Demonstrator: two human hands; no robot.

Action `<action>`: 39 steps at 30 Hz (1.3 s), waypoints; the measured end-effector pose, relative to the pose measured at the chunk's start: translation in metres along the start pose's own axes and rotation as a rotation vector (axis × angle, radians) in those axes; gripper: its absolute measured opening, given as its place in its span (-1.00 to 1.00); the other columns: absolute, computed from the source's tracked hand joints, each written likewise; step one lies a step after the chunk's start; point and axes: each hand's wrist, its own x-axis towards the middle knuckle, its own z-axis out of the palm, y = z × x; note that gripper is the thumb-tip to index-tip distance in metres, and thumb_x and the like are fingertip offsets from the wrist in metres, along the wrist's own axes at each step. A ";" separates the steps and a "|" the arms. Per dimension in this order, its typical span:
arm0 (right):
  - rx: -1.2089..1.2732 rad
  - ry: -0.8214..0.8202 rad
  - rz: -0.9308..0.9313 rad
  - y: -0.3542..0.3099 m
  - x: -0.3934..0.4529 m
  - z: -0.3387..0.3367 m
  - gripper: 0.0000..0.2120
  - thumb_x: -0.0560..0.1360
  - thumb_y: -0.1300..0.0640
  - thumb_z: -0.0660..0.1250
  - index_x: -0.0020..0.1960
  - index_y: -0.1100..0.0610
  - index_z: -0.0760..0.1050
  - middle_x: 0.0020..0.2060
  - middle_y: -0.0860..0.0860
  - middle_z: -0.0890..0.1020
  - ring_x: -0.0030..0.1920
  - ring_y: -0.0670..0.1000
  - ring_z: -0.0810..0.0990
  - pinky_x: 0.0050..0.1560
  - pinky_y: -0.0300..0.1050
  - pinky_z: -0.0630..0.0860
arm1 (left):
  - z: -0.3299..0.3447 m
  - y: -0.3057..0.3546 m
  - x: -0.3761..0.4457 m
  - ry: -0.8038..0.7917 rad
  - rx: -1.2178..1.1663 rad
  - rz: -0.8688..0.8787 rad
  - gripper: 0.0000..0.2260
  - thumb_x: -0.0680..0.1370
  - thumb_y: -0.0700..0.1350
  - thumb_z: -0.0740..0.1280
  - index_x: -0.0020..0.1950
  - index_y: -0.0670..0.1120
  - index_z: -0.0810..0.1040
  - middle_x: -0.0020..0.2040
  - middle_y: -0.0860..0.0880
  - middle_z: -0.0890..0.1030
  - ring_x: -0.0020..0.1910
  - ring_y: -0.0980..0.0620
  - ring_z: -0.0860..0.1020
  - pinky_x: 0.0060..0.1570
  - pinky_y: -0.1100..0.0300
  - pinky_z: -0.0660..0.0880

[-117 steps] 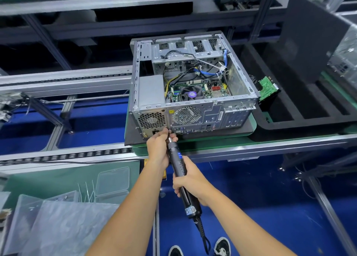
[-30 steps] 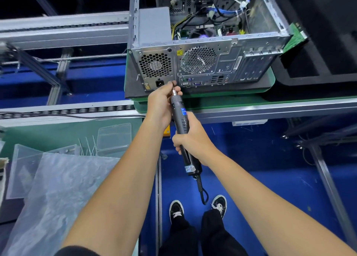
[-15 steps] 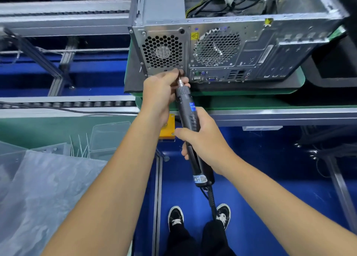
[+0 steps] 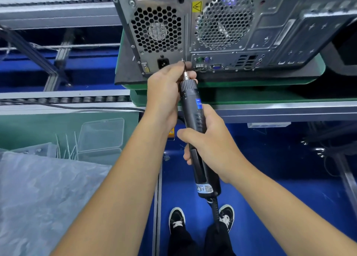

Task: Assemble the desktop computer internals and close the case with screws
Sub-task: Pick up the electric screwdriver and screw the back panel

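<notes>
The silver computer case [image 4: 270, 24] lies on a green pallet [image 4: 251, 95] with its rear panel facing me. The power supply grille [image 4: 156, 29] and the fan grille [image 4: 225, 20] fill that panel. My right hand [image 4: 210, 141] grips the body of a black electric screwdriver [image 4: 193, 109] that points up at the panel. My left hand [image 4: 166, 89] pinches the metal bit near its tip, just right of the power socket [image 4: 163, 63]. The tip sits at the lower edge of the power supply plate. Any screw there is hidden by my fingers.
A clear plastic box [image 4: 101, 135] with its lid open and crumpled plastic sheeting [image 4: 44, 197] lie on the green bench at the lower left. An aluminium conveyor rail [image 4: 63, 99] runs across the middle. The screwdriver's cable hangs down between my shoes [image 4: 176, 218].
My view has moved much closer to the rear panel. Both hands keep the same hold on the screwdriver, its tip still at the lower right of the power supply.
</notes>
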 end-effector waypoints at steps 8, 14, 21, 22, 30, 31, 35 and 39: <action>-0.001 -0.009 -0.019 0.000 0.000 0.000 -0.74 0.48 0.26 0.35 0.08 0.05 0.36 -0.20 0.20 0.48 -0.48 0.08 0.57 -0.38 0.07 0.59 | 0.000 -0.001 0.001 -0.036 -0.040 0.017 -0.86 0.61 -0.18 0.24 -0.01 -0.19 0.57 -0.28 -0.06 0.58 -0.28 0.03 0.52 -0.29 0.26 0.48; -0.012 -0.012 -0.031 -0.001 0.001 -0.002 -0.74 0.47 0.27 0.35 0.06 0.02 0.38 -0.23 0.15 0.49 -0.48 0.08 0.57 -0.41 0.00 0.59 | 0.001 0.000 0.000 -0.028 -0.064 0.018 -0.85 0.61 -0.16 0.24 0.00 -0.19 0.58 -0.30 -0.05 0.58 -0.30 0.04 0.52 -0.28 0.26 0.49; 0.003 -0.026 -0.038 -0.004 0.003 -0.001 -0.73 0.47 0.27 0.36 0.07 0.02 0.39 -0.29 0.11 0.50 -0.48 0.07 0.58 -0.43 -0.05 0.57 | 0.000 0.002 0.003 -0.034 -0.087 0.016 -0.86 0.60 -0.15 0.26 0.00 -0.17 0.59 -0.30 -0.05 0.58 -0.30 0.04 0.53 -0.26 0.26 0.50; 0.004 -0.028 -0.037 -0.005 0.003 -0.001 -0.73 0.47 0.27 0.36 0.07 0.01 0.39 -0.29 0.11 0.50 -0.48 0.07 0.58 -0.43 -0.07 0.56 | -0.001 0.002 0.003 -0.031 -0.093 0.011 -0.86 0.60 -0.15 0.26 0.00 -0.17 0.58 -0.30 -0.05 0.58 -0.30 0.04 0.53 -0.26 0.26 0.50; 0.007 -0.028 -0.037 -0.005 0.004 -0.002 -0.73 0.47 0.29 0.36 0.07 0.03 0.39 -0.28 0.14 0.48 -0.48 0.08 0.55 -0.43 -0.08 0.55 | -0.001 -0.001 0.008 -0.026 -0.126 -0.003 -0.89 0.58 -0.17 0.29 0.03 -0.17 0.56 -0.29 -0.06 0.59 -0.30 0.03 0.54 -0.29 0.24 0.51; 0.011 -0.028 -0.034 -0.004 0.004 -0.003 -0.72 0.47 0.29 0.36 0.08 0.04 0.39 -0.27 0.15 0.48 -0.48 0.08 0.55 -0.43 -0.09 0.55 | -0.001 -0.001 0.008 -0.023 -0.128 0.000 -0.89 0.58 -0.18 0.29 0.03 -0.17 0.56 -0.29 -0.07 0.60 -0.30 0.02 0.54 -0.29 0.23 0.51; 0.016 -0.034 -0.026 -0.002 0.004 -0.004 -0.71 0.47 0.29 0.36 0.10 0.03 0.40 -0.26 0.20 0.50 -0.47 0.07 0.55 -0.42 -0.08 0.57 | -0.001 -0.004 0.009 -0.013 -0.140 0.012 -0.90 0.57 -0.22 0.27 0.01 -0.19 0.57 -0.30 -0.09 0.59 -0.32 0.01 0.55 -0.30 0.24 0.51; 0.005 -0.028 -0.025 0.002 0.004 -0.006 -0.69 0.47 0.30 0.35 0.12 0.02 0.39 -0.29 0.14 0.51 -0.48 0.06 0.56 -0.42 -0.07 0.58 | -0.001 -0.009 0.011 -0.012 -0.113 0.013 -0.90 0.56 -0.21 0.27 -0.03 -0.17 0.58 -0.30 -0.08 0.60 -0.30 0.00 0.54 -0.28 0.23 0.50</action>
